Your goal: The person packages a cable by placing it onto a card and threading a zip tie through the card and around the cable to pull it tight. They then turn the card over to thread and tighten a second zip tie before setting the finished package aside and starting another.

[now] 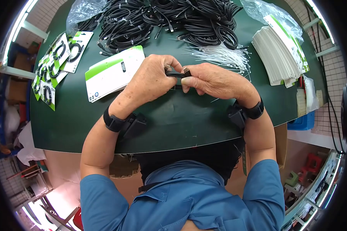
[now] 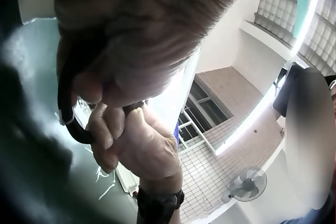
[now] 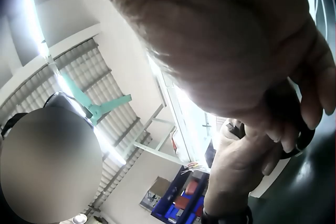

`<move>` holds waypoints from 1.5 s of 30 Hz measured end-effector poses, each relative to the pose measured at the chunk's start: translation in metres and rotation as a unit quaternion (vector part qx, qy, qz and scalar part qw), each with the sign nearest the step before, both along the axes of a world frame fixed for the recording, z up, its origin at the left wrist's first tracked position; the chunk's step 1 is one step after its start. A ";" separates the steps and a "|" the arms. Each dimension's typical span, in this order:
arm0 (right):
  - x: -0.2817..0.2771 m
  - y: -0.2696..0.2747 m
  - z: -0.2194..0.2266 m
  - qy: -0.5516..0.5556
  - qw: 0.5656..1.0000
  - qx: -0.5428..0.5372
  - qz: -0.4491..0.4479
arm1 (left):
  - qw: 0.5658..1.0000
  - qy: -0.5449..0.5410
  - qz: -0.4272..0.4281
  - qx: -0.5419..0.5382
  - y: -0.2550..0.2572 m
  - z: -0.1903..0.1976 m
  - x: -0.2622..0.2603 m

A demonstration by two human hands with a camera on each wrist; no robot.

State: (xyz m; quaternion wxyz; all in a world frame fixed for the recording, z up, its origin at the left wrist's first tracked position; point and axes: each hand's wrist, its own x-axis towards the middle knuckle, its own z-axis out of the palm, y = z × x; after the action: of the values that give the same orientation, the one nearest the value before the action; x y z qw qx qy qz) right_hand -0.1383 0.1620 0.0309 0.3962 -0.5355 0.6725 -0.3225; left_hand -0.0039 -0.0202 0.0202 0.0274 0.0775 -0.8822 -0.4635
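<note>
Both hands meet above the green table. The left hand (image 1: 152,79) pinches one side of a short coiled black cable (image 1: 175,74) between curled fingers and thumb. On its other side the right hand (image 1: 216,81) grips the cable near a dark connector (image 1: 187,72). In the left wrist view the cable (image 2: 65,95) loops down beside the left hand (image 2: 131,29), with the right hand (image 2: 142,148) below. The right wrist view shows the right hand (image 3: 220,40) close over the left hand (image 3: 236,166); much of the cable is hidden there.
Black cable bundles (image 1: 123,29) lie at the back beside white zip ties (image 1: 223,57). A stack of white-green cards (image 1: 113,73) is left of the hands; a taller stack (image 1: 275,56) stands right. Packaged cables (image 1: 75,52) lie far left, plastic bags (image 1: 85,13) behind.
</note>
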 end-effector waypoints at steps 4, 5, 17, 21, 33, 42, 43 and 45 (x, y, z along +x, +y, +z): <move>-0.008 0.003 -0.002 0.090 0.995 -0.029 0.043 | 1.000 -0.016 -0.002 0.026 0.004 0.003 -0.001; -0.009 0.004 -0.004 0.128 0.989 -0.046 0.057 | 0.999 -0.012 -0.003 0.032 0.005 0.002 -0.002; -0.004 -0.001 0.006 -0.003 0.990 -0.080 -0.117 | 0.931 0.325 0.129 -0.106 0.000 -0.006 -0.008; -0.013 0.000 0.004 -0.082 0.968 -0.160 -0.172 | 0.856 0.454 0.084 -0.232 -0.006 0.010 0.002; 0.003 -0.008 -0.003 -0.314 0.922 -0.125 -0.187 | 0.965 0.222 -0.039 -0.132 0.019 0.001 0.003; -0.005 -0.004 -0.008 -0.212 0.922 -0.191 -0.260 | 0.946 0.289 -0.041 -0.138 0.015 -0.001 0.000; -0.007 -0.002 -0.007 -0.233 0.918 -0.199 -0.253 | 0.955 0.266 -0.031 -0.130 0.017 -0.001 0.003; -0.014 -0.002 -0.014 -0.270 0.913 -0.199 -0.234 | 0.933 0.337 -0.037 -0.122 0.015 0.001 -0.001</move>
State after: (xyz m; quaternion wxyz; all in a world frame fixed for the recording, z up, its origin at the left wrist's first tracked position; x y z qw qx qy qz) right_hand -0.1521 0.1601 0.0167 0.3609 -0.3230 0.5681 -0.6653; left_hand -0.0050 -0.0056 0.0214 0.3155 -0.1199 -0.8731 -0.3518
